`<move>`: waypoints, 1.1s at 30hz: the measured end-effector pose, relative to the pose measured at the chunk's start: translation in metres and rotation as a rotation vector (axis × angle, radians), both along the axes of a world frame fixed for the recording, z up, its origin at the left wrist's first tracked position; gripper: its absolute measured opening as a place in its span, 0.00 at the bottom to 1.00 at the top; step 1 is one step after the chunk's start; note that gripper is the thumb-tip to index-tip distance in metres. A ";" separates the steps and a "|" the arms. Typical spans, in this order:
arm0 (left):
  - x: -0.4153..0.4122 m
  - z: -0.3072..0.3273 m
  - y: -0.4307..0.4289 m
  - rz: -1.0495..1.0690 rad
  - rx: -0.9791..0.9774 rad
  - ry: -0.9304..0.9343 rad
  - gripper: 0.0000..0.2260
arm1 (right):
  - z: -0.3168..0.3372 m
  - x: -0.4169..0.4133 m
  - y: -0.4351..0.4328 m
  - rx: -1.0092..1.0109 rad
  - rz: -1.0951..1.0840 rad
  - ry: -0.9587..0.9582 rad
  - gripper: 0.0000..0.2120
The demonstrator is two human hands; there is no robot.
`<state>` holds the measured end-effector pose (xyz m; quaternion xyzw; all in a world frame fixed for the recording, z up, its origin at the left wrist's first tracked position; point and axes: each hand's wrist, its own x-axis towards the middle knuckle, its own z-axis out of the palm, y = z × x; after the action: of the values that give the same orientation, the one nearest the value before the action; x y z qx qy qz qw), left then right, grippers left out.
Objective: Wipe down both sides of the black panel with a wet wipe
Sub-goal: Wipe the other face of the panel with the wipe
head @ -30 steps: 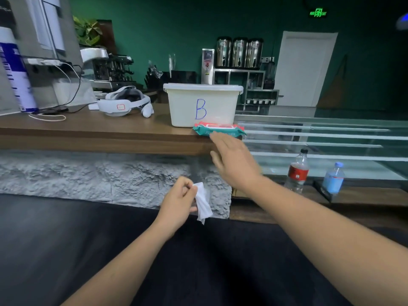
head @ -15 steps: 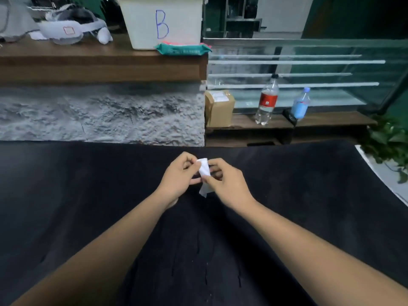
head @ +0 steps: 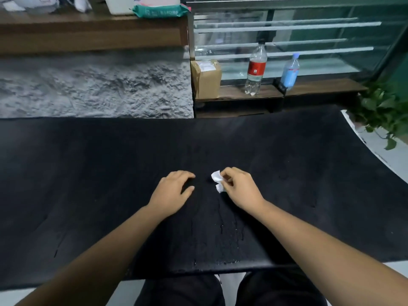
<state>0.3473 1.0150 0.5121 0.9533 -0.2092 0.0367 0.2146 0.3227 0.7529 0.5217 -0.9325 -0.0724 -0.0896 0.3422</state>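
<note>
Head view: a moment ago both hands worked the wet wipe (head: 216,178) together. Now the right hand (head: 239,188) alone pinches it, folded, over the middle of the black panel (head: 88,173). The left hand (head: 174,191) rests beside it, fingers loose and holding nothing. I'd say wiping of the top side is about to start. The panel lies flat before a rough stone wall (head: 88,85), with the wipe packet (head: 161,11) on the wooden counter (head: 88,34) and two bottles (head: 256,67) by a glass case.

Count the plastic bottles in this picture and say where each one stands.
2. The red-labelled bottle stands on the low wooden shelf, right of the cardboard box; the blue-labelled bottle is further right. Others may be hidden outside the view.
</note>
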 end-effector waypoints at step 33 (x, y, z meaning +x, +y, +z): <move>-0.031 -0.031 0.022 0.096 0.080 0.003 0.22 | -0.020 -0.024 0.004 0.050 0.057 -0.109 0.06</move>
<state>0.3167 1.0372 0.4809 0.9701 -0.1643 0.0372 0.1744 0.2987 0.7573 0.5020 -0.9151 -0.1151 -0.1322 0.3632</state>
